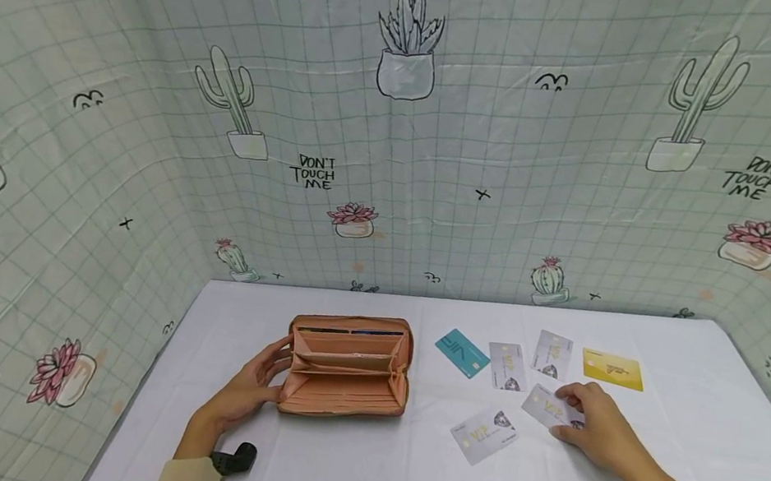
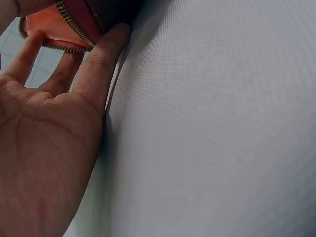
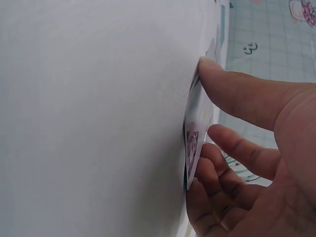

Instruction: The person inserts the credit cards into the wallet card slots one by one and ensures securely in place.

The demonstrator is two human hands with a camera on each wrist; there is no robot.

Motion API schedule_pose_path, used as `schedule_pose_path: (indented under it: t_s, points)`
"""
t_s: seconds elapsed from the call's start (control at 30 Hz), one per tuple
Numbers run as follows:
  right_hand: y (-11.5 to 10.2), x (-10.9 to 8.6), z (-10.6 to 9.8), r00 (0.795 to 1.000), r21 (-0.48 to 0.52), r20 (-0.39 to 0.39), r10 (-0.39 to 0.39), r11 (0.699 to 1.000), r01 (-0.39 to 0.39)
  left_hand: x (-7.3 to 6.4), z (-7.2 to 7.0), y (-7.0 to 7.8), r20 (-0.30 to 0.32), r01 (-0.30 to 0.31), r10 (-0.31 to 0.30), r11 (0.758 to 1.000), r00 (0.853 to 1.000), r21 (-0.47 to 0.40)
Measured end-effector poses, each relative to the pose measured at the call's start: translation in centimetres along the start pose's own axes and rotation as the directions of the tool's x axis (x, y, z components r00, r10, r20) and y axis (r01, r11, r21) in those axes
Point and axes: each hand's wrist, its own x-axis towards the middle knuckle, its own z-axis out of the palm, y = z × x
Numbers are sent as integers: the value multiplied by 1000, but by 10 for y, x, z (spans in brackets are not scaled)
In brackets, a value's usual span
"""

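An orange zip-around wallet point(image 1: 343, 397) lies spread on the table, its pockets facing up and dark-edged cards showing in the rear slots. My left hand point(image 1: 249, 388) holds its left side, thumb at the near corner and fingers along the edge. In the left wrist view the fingers wrap the wallet's brass zip point(image 2: 76, 22). With my right hand point(image 1: 598, 429) I pinch a silver VIP card point(image 1: 544, 404) between thumb and fingers. In the right wrist view that card point(image 3: 193, 143) stands tilted, close over the white cloth.
Around the right hand lie three more silver VIP cards, the nearest one point(image 1: 485, 436) at front. A teal card point(image 1: 462, 353) lies right of the wallet, and a yellow card point(image 1: 613, 369) is at the back right. A cactus-print curtain point(image 1: 444, 149) rises behind the white table point(image 1: 350, 476).
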Motion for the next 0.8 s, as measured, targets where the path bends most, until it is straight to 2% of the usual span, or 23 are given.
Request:
schedule_pose_path:
  t_s: [0.23,0.53,0.8]
  points:
    - [-2,4,-3,998,19,41,37,999,-38,0,-2,-2,10,-6,6,1000,1000,-5]
    - [-6,4,-6,999,17,19,45,999,-45,1,-3,-1,14,-2,2,1000,1000,-7]
    - [-12,2,-13,999,38,-39,32,999,-31,2,-2,-1,-4,12,-12,1000,1000,-12]
